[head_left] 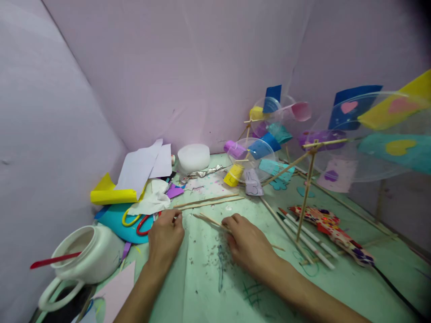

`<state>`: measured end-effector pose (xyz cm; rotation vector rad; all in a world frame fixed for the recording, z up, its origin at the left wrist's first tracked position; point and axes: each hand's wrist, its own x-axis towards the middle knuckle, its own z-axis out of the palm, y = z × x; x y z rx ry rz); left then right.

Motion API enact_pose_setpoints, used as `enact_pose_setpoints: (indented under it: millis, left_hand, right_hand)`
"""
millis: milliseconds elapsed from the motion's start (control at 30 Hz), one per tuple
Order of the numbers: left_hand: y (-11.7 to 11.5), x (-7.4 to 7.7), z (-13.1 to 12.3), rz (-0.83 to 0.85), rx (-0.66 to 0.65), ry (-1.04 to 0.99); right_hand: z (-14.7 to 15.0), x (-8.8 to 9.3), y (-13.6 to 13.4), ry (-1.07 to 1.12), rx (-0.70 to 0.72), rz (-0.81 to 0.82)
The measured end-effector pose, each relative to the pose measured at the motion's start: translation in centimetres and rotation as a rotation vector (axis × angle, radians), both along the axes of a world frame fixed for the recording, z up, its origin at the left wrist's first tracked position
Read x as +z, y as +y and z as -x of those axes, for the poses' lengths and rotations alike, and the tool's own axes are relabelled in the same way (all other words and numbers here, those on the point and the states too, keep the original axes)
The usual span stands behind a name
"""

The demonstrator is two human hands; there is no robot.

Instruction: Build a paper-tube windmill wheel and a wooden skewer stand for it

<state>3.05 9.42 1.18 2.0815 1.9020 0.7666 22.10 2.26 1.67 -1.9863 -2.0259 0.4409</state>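
My right hand (pixel 247 242) has its fingers closed around thin wooden sticks (pixel 212 220) over the middle of the table; their tips point left and one end comes out to the right of the hand. My left hand (pixel 166 235) rests with curled fingers beside the scissors (pixel 144 225), which have red and yellow handles and are partly covered. Whether anything is in the left fingers is hidden. Two more wooden sticks (pixel 208 202) lie side by side just beyond both hands. Dark crumbs (pixel 212 258) dot the green tabletop between the hands.
To the right stand wheel models with a clear plastic disc (pixel 353 166), coloured paper flaps and stick frames. White pens (pixel 310 242) and a patterned glue-gun-like tool (pixel 333 229) with a black cord lie there. On the left are a white pot (pixel 90 255), white paper (pixel 139 166) and tissue (pixel 153 197).
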Motion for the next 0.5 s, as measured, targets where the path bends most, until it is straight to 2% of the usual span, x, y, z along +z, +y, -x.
enact_pose_setpoints:
  millis: [100,167,233,367,500]
  left_hand:
    - [0.0,-0.5,0.0,-0.081,-0.004,0.117]
    - [0.4,0.1,-0.8,-0.157,-0.041,0.235]
    - [1.6,1.2,-2.7,-0.224,-0.128,0.344]
    - [6.9,2.6,-8.9,-0.312,-0.322,0.488]
    - [14.4,2.2,-14.5,-0.361,-0.475,0.611]
  right_hand:
    - [-0.4,-1.2,-0.1,0.041,0.074,-0.024]
    - [-0.4,-1.3,-0.1,0.038,0.076,-0.023]
    - [-0.3,-1.1,0.0,0.017,0.076,-0.023]
    - [0.3,-1.4,0.3,-0.049,0.093,-0.043]
    - [0.8,-3.6,0.8,-0.075,0.078,-0.073]
